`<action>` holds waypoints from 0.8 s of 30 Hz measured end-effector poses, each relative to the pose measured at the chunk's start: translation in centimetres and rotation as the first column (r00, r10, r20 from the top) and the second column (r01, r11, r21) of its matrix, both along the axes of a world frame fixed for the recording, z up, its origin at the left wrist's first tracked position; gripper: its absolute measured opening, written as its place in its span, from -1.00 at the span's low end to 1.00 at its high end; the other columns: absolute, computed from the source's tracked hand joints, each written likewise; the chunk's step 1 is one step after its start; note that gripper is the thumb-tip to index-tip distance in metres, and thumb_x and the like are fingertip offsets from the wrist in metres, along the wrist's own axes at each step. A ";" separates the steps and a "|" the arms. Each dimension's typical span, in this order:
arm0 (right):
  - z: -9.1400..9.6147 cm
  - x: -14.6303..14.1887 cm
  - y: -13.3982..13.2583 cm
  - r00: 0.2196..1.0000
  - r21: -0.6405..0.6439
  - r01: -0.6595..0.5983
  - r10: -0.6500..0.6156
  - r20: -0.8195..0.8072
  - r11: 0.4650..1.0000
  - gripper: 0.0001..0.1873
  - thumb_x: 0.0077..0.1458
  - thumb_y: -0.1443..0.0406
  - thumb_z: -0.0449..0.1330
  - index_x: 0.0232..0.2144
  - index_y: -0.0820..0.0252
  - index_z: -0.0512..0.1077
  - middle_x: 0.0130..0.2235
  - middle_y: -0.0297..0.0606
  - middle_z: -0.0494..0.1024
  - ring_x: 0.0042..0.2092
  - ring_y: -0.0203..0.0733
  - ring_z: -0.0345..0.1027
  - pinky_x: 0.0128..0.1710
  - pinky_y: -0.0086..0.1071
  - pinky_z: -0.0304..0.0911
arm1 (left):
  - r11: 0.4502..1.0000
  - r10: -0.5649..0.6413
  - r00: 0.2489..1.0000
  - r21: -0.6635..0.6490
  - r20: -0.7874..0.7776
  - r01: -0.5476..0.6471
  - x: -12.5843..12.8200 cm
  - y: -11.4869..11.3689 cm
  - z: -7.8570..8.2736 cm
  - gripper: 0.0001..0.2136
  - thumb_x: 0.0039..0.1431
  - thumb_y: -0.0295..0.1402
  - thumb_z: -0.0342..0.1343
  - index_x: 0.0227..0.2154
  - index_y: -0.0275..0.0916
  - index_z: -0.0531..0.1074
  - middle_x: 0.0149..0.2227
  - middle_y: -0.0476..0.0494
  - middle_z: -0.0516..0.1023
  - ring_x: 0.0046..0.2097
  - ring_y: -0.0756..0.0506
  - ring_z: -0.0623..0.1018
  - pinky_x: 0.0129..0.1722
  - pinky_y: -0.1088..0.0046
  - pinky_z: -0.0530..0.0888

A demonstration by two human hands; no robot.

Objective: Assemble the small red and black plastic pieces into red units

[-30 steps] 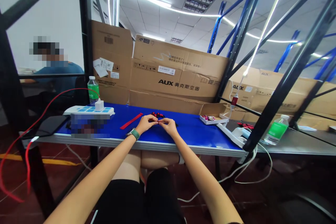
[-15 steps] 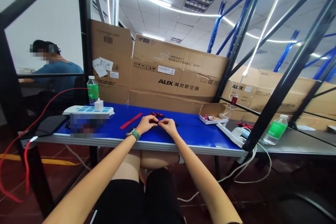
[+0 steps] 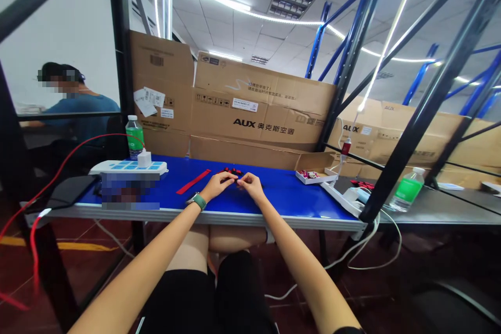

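Observation:
My left hand [image 3: 219, 185] and my right hand [image 3: 251, 186] meet above the blue tabletop [image 3: 297, 198], thumbs and fingers pinched close together. Whatever sits between the fingertips is small and dark, too small to make out. Just behind the fingers lie several little red and black pieces [image 3: 234, 171], partly hidden by my hands. A flat red strip [image 3: 193, 181] rests on the table to the left of my left hand. On my left wrist is a watch with a green band [image 3: 200, 201].
A white power strip [image 3: 160, 168] with a plugged charger and a green-labelled bottle [image 3: 134, 136] stand at the left. An open small box [image 3: 309, 177] with pink pieces is at the right. Cardboard [image 3: 258, 109] walls off the back. A seated person [image 3: 84, 107] is beyond the left frame.
The fingertips of my hands have come slightly apart, still pinched. The whole view has shifted a little; the strip and box stay in place on the table.

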State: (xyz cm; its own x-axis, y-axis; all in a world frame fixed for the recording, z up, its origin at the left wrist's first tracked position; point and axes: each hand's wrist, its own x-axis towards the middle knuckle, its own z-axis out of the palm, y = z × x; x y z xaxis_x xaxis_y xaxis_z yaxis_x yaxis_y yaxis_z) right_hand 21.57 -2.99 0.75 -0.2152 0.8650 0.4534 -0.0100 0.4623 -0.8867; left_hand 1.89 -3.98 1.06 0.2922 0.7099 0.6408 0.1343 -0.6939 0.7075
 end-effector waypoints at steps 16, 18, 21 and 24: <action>0.2 0.3 -0.8 0.995 -0.115 -0.052 0.041 -0.090 0.992 -0.55 -0.19 0.00 0.44 -0.42 0.17 0.41 -0.44 -0.35 0.55 -0.41 -0.21 0.49 -0.31 -0.29 0.46 | 0.993 0.013 1.000 -0.119 0.021 -0.010 -0.4 0.9 -0.5 -0.66 0.00 -0.13 0.30 -0.27 -0.30 0.63 -0.20 -0.25 0.68 -0.13 -0.22 0.65 0.00 0.22 0.53; 0.2 0.3 -0.9 0.995 -0.123 -0.046 0.034 -0.098 0.991 -0.55 -0.21 -0.01 0.45 -0.47 0.17 0.40 -0.43 -0.33 0.56 -0.40 -0.20 0.50 -0.30 -0.28 0.46 | 0.994 0.019 1.000 -0.104 -0.005 -0.019 -0.3 0.7 -0.5 -0.68 -0.02 -0.18 0.32 -0.26 -0.30 0.64 -0.21 -0.23 0.69 -0.15 -0.22 0.65 -0.02 0.24 0.54; 0.3 0.1 -1.0 0.995 -0.134 -0.041 0.029 -0.090 0.990 -0.53 -0.25 -0.01 0.46 -0.53 0.18 0.39 -0.46 -0.31 0.57 -0.41 -0.18 0.50 -0.31 -0.27 0.46 | 0.996 0.068 0.997 -0.063 -0.042 -0.070 -0.2 0.3 -0.3 -0.76 0.00 -0.23 0.31 -0.30 -0.27 0.64 -0.26 -0.20 0.69 -0.20 -0.20 0.66 -0.09 0.28 0.56; 0.4 0.0 -1.0 0.996 -0.156 -0.042 0.029 -0.083 0.987 -0.53 -0.30 -0.01 0.49 -0.55 0.19 0.42 -0.50 -0.30 0.56 -0.44 -0.16 0.49 -0.30 -0.24 0.47 | 0.988 0.151 0.984 0.012 -0.093 -0.151 -0.3 -0.1 -0.1 -0.83 0.03 -0.27 0.28 -0.36 -0.24 0.65 -0.33 -0.16 0.69 -0.26 -0.18 0.66 -0.17 0.32 0.57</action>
State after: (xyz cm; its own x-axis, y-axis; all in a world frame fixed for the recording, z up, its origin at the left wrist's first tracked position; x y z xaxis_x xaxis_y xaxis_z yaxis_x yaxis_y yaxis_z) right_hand 21.59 -3.99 1.15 -0.2155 0.9192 0.3294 -0.0978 0.3154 -0.9439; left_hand 1.61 -4.08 0.91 0.2403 0.7474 0.6194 0.3032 -0.6640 0.6835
